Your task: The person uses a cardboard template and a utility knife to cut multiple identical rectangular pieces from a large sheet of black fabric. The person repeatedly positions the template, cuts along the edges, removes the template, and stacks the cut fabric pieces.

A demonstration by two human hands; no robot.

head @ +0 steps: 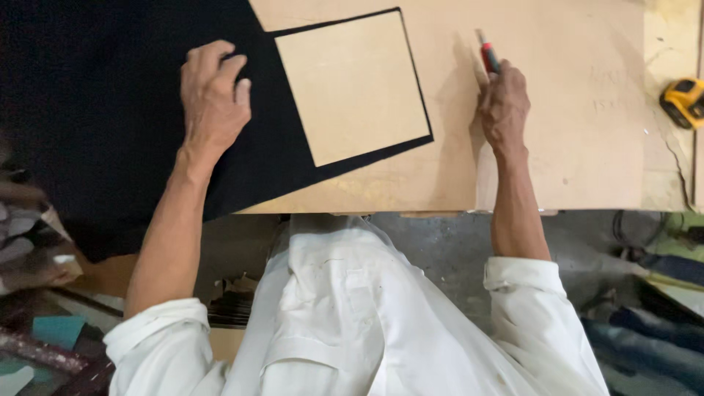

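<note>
Closest in, a white shirt (pixel 352 315) with rolled sleeves fills the lower middle, and both bare forearms reach up from it over the near edge of the workbench (pixel 572 169), a pale brown board surface. Below that edge, to the left, lies a heap of mixed fabric scraps (pixel 33 242), and to the right, on the floor, some dark bundled material (pixel 653 330) that is too dim to make out.

On the bench, the left hand (pixel 213 99) lies palm down on a large sheet of black fabric (pixel 110 110) that covers the left part of the bench and hangs over its near edge. Its fingers are together and curled slightly at the tips, pressing on the cloth and gripping nothing. Just to the right of that hand a square opening (pixel 352 88) has been cut in the fabric, so the board shows through it; only a thin black strip frames its top and right sides.

The right hand (pixel 503 106) is well apart from the fabric, over bare board nearer the middle of the bench. Its fingers are clamped around a red-handled utility knife (pixel 487 53), held nearly upright with the tip pointing toward the far edge.

Near the right edge of the bench, toward the far right corner, sits a yellow tape measure (pixel 683 101).
</note>
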